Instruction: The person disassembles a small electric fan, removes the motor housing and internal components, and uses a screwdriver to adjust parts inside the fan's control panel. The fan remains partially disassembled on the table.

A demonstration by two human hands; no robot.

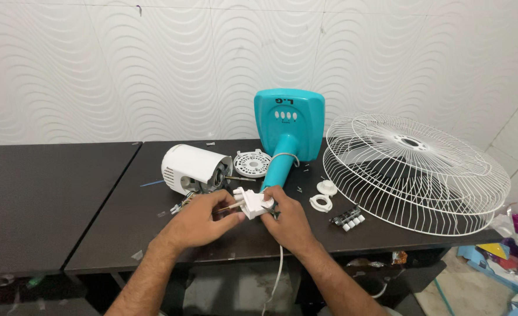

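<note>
A white wall (95,64) with a wavy relief pattern fills the upper frame. Two dark benches (31,199) stand side by side below it. Tiled floor (446,292) shows lower right.

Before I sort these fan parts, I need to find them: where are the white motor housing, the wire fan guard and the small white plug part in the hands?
white motor housing (190,165), head view, curved top shell.
wire fan guard (446,193), head view, front wires.
white plug part (252,204), head view, body between both hands.
</note>
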